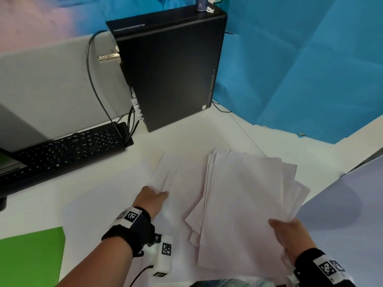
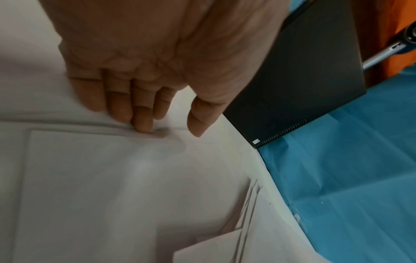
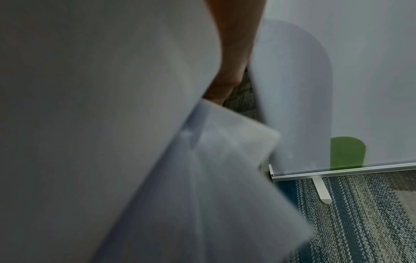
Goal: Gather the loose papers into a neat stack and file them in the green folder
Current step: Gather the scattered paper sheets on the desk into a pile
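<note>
Uneven stack of white papers (image 1: 244, 199), edges fanned, pinched at its near corner by right hand (image 1: 290, 235); left hand (image 1: 151, 198), fingers (image 2: 141, 113) straight, presses loose sheets (image 1: 176, 175) leftward on white desk (image 1: 93, 183); green folder (image 1: 29, 257) far left, blue backdrop (image 1: 310, 69) beyond

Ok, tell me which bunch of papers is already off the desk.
The fanned bunch of papers on the right, gripped at its near corner by the right hand. The other sheets lie flat on the desk, under the left hand.

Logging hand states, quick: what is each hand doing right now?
Left hand: open, fingertips pressing loose white paper sheets on the desk.
Right hand: gripping an uneven white paper stack.
</note>
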{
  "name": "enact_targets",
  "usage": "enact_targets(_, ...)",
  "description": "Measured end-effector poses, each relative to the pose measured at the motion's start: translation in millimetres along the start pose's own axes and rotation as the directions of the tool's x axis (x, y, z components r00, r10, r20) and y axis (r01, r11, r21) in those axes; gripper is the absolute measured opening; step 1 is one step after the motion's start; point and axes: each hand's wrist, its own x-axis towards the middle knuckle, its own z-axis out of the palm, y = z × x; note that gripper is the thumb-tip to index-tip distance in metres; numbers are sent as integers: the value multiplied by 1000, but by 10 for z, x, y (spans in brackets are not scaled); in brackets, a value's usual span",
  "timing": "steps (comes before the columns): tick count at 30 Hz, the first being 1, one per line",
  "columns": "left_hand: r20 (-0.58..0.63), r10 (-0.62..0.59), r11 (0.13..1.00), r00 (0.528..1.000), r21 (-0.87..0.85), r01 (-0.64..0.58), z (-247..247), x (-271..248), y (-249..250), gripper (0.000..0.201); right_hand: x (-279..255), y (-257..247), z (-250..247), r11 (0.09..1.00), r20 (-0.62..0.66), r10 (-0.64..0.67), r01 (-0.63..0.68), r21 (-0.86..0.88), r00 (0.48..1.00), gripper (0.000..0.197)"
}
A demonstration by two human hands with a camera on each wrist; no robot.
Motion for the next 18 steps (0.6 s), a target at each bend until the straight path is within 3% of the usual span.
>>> enact_targets(2,70,49,998,996,34,-51,-11,-24,46,35,-59,-53,-4,1000,6,-18,18,9,1000,55)
enact_targets(5,167,88,975,982,186,-119,-28,-89,134,37,-314,-272,21,999,16,-31,31,11,999,27)
enact_targets(7,158,112,985,981,110,-131,-50,-153,121,33,-340,-291,28,999,21,-39,38,8,999,16)
enact_targets(9,155,109,982,982,-168,-82,-75,-284,34,27,-308,-267,23,999,26,-50,49,16,998,27)
enact_targets(12,263,92,861,960,-506,57,-48,-553,-117,14,-203,-163,10,998,46,-49,48,27,998,49)
enact_targets(13,288,110,840,951,-538,65,-14,-636,-159,4,-152,-106,-7,998,51,-47,45,39,998,52)
enact_targets(15,245,130,886,961,-464,-1,93,-710,-257,18,-160,-103,-32,997,49,-36,33,63,998,56)
enact_targets(18,181,181,933,967,-343,-110,15,-668,-259,19,-328,-309,-162,995,41,-52,48,92,998,41)
